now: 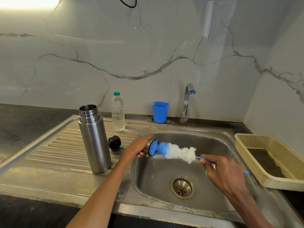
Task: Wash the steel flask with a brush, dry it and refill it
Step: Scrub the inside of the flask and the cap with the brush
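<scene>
A person's left hand (139, 148) closes its grip around a small steel cup (148, 146), apparently the flask's cap, held on its side over the left edge of the sink basin (213, 145), mouth turned to the right. The right hand (218, 168) pinches the thin blue handle of a bottle brush (174, 151), whose blue-and-white head runs nearly level from right to left, its blue tip pressed into the cup's mouth. Brush and cup share one long axis, so the scrubbing stroke likely runs straight along it between the two hands. The steel flask (93, 139) itself stands upright and open on the ribbed draining board, just left of the left hand, with its black stopper (114, 143) beside it. Behind, on the counter, stand a plastic water bottle (118, 112), a blue cup (160, 112) and the tap (186, 102); a cream basket (243, 142) sits right.
</scene>
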